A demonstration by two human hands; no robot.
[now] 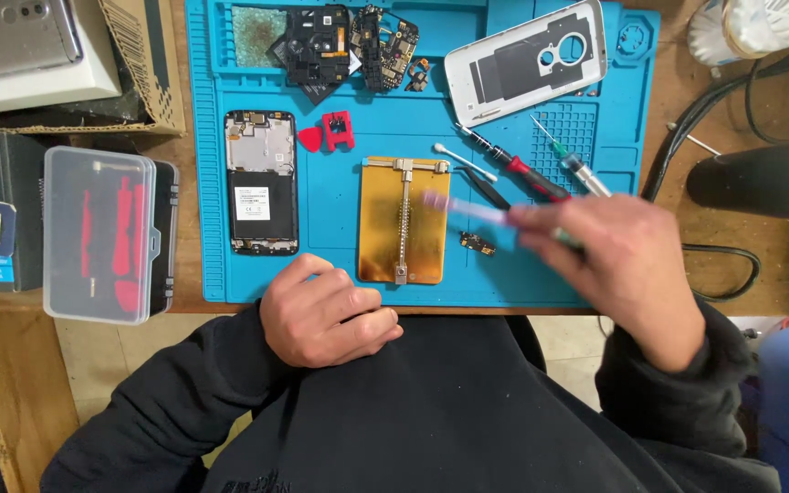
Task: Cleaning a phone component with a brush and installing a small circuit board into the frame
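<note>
Head view: the left hand (326, 315) rests as a loose fist at the near edge of the blue work mat (340, 183), fingers curled inward, holding nothing. The right hand (627, 265) hovers over the mat's right portion, palm down, fingers closed around a slim pale tool (468, 210) whose tip points left; motion blur hides the tool's exact kind.

The tool tip lies just beside the upper right corner of one gold board holder (404, 219), which sits mid-mat. One small circuit part (477, 243) lies between the holder and the right hand. One opened phone frame (261, 183) lies left of the holder, and one white back cover (527, 59) lies at the mat's far right. One red-handled screwdriver (513, 164), one syringe (573, 164) and one cotton swab (463, 161) lie beyond the right hand.

Bare mat shows between phone frame and holder. One clear plastic case (102, 233) sits off the mat's left edge.
</note>
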